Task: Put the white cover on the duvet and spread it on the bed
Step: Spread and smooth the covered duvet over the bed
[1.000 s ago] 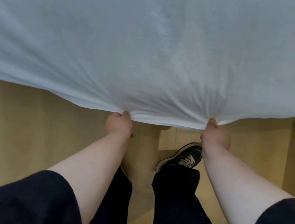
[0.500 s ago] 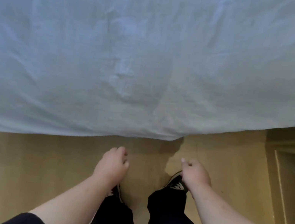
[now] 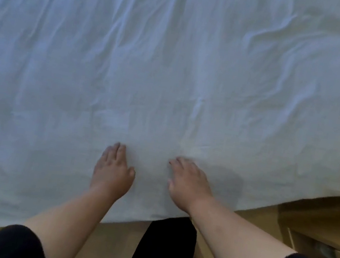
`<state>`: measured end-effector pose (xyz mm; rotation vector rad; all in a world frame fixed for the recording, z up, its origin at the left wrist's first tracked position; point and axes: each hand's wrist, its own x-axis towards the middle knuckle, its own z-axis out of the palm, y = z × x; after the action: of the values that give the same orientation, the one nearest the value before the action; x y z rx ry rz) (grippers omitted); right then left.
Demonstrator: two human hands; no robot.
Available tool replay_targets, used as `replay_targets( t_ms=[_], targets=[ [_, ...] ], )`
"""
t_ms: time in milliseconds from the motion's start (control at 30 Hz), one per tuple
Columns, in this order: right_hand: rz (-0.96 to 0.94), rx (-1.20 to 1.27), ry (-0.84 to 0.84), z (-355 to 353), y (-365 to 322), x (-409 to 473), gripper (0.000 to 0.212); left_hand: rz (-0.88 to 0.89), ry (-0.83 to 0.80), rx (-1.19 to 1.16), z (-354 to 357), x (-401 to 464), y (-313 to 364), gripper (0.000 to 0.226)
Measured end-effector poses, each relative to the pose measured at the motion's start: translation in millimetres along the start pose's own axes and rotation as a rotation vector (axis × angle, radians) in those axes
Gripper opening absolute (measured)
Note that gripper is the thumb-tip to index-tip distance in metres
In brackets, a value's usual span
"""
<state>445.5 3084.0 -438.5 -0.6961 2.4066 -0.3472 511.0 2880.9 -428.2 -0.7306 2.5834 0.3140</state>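
The white covered duvet lies spread over the bed and fills most of the view, with long wrinkles running across it. Its near edge hangs down in front of my legs. My left hand rests flat on the fabric near that edge, fingers straight. My right hand lies flat beside it, about a hand's width to the right, fingers spread on the cover. Neither hand grips anything.
A wooden floor shows below the duvet's edge. A wooden bedside unit stands at the right, close to the bed's corner. My dark trouser leg is against the hanging edge.
Both hands let go of the duvet's edge, which dropped onto the bed. The hands then moved forward and now lie flat on the cover.
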Motion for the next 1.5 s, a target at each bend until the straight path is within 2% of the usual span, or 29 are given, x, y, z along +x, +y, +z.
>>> replay_targets(
  t_ms=[100,167,233,333,467,700,867,967,1067,1167,1333,1500],
  targets=[
    [-0.224,0.0,0.08,-23.3,-22.3,70.4,0.057,-0.096,0.067,-0.051,-8.1,56.4,-2.7,0.073],
    [-0.324,-0.03,0.007,-40.0,-28.5,116.7,0.059,-0.122,0.085,-0.054,-10.2,92.4,0.6,0.072],
    [-0.324,-0.075,-0.039,-59.6,-28.6,155.0,0.062,-0.139,0.089,-0.037,-17.0,117.8,4.3,0.072],
    [-0.254,-0.114,-0.035,-90.7,10.2,193.4,0.065,-0.102,0.086,-0.001,-26.4,151.9,34.2,0.073],
    [-0.137,-0.133,0.029,-136.5,110.9,216.9,0.07,-0.045,0.084,0.052,-36.9,198.6,124.4,0.079],
    [0.233,-0.086,0.267,-233.4,354.0,204.2,0.073,0.163,0.055,0.157,-27.3,258.5,365.3,0.09],
    [0.516,-0.042,0.436,-286.9,539.9,160.4,0.073,0.416,0.079,0.256,-10.5,283.1,555.3,0.091],
    [0.574,-0.022,0.52,-298.7,616.5,128.0,0.074,0.575,0.091,0.262,1.0,290.9,671.1,0.09],
    [0.687,0.05,0.61,-299.6,664.3,102.0,0.071,0.771,0.083,0.313,15.6,287.0,766.3,0.087],
    [0.828,0.15,0.609,-301.0,702.5,78.3,0.076,0.938,0.097,0.4,28.1,282.4,820.7,0.081],
    [0.763,0.121,0.611,-289.7,716.8,65.4,0.079,1.086,0.079,0.474,36.0,281.3,853.7,0.083],
    [0.802,0.177,0.528,-286.5,729.2,50.5,0.08,1.052,-0.033,0.564,32.3,272.4,862.8,0.09]
  ],
)
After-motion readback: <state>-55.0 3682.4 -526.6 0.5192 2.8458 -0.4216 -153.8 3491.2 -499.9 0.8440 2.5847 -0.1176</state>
